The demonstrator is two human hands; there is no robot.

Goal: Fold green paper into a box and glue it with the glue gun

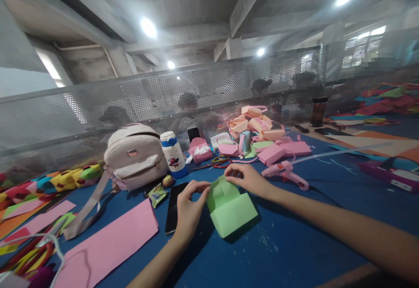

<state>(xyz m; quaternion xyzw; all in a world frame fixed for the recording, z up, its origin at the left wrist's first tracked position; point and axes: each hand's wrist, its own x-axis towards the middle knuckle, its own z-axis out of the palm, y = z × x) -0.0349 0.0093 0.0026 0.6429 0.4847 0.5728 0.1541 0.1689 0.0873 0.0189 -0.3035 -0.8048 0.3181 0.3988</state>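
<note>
Green box (233,213) | axis crosswise, flaps away | left fingers (198,188), right fingers (233,171) pinch flaps

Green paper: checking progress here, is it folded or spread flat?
Folded: the green paper forms a boxy shape with creased flaps, held at its top edge by the left hand and right hand.

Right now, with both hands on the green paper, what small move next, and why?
Probably press the raised flaps down along their crease: left hand and right hand pinch the green paper at its far edge, where flaps stand half folded; its near part lies flat.
</note>
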